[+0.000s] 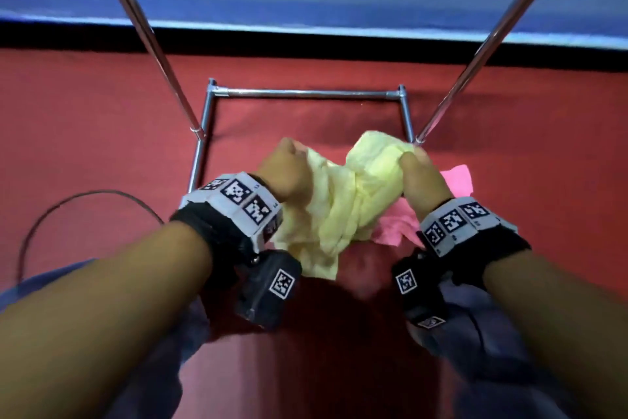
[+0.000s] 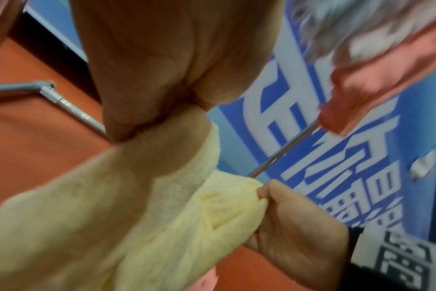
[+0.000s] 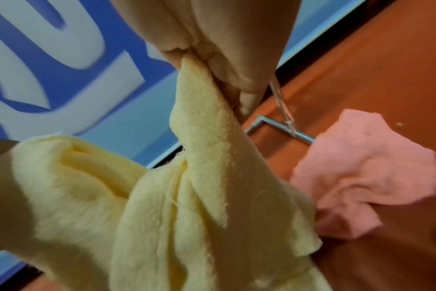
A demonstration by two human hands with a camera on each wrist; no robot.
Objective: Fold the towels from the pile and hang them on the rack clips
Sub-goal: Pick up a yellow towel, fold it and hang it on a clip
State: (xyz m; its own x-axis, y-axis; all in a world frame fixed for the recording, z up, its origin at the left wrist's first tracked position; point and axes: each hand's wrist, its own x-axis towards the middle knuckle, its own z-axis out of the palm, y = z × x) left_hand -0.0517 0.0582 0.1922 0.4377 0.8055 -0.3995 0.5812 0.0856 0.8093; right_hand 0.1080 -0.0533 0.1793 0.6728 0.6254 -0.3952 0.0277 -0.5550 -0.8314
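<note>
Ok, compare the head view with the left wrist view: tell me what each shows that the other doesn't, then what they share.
Only the head view shows both forearms with their tagged wrist bands, the rack's base frame standing on the red floor, a black cable, and most of the pink towel lying behind the yellow one.

Only the left wrist view shows the large white lettering on the blue wall and a pink cloth hanging higher up, blurred.

Both show the left hand and right hand, each with a grip on the crumpled yellow towel.
</note>
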